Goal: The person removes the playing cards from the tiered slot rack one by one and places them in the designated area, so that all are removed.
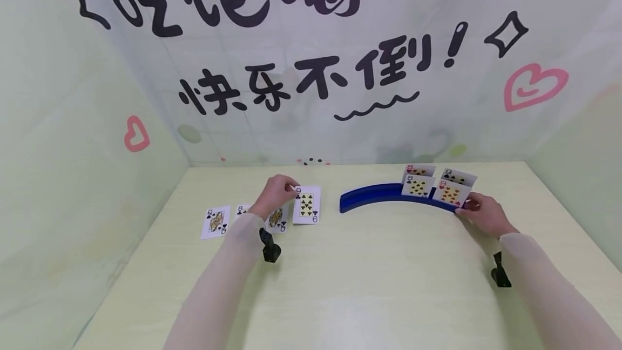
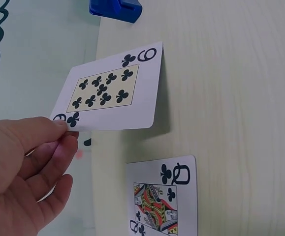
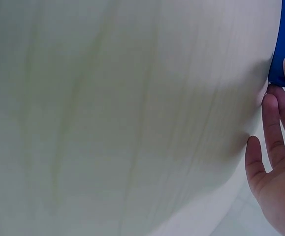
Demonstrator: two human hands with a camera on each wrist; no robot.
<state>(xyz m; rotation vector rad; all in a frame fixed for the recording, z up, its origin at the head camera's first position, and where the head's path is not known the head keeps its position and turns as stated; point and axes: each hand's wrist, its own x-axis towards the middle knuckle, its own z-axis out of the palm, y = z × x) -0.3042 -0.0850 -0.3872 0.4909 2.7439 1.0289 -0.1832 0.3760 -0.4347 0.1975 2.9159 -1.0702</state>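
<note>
My left hand (image 1: 276, 194) pinches a nine of clubs (image 2: 103, 91) by one corner between thumb and finger. The card tilts above the table, its face showing. Below it in the left wrist view lies a queen of clubs (image 2: 157, 201). At the right, my right hand (image 1: 486, 214) grips the near right end of a curved blue card holder (image 1: 371, 192), thumb on its face. Standing in the holder are a black eight (image 1: 418, 186) before a red eight (image 1: 421, 168), and a red nine (image 1: 451, 193) before a black nine (image 1: 460, 177).
Left of the left hand, a black queen (image 1: 216, 222) lies on the pale table (image 1: 359, 280), with a black eight (image 1: 241, 210) partly hidden by the arm. A printed wall sheet (image 1: 311, 139) rises behind the table's back edge.
</note>
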